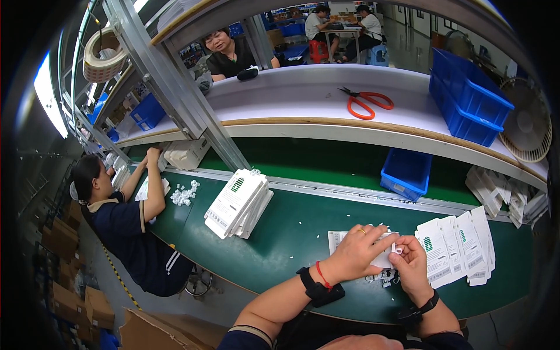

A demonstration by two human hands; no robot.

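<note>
White card (350, 240) lengthwise left-right

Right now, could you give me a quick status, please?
Left hand and right hand both holding a white tray. Flat white cartons beside the right hand.

My hands (382, 254) meet over a small white card (341, 238) on the green table (291, 233). To the left there is open green space until the leaning stack of white boxes (238, 204). Just to the right, a fan of white cards (458, 248) blocks the way. Behind, a blue bin (406, 173) stands beyond the metal rail (344, 191).
</note>
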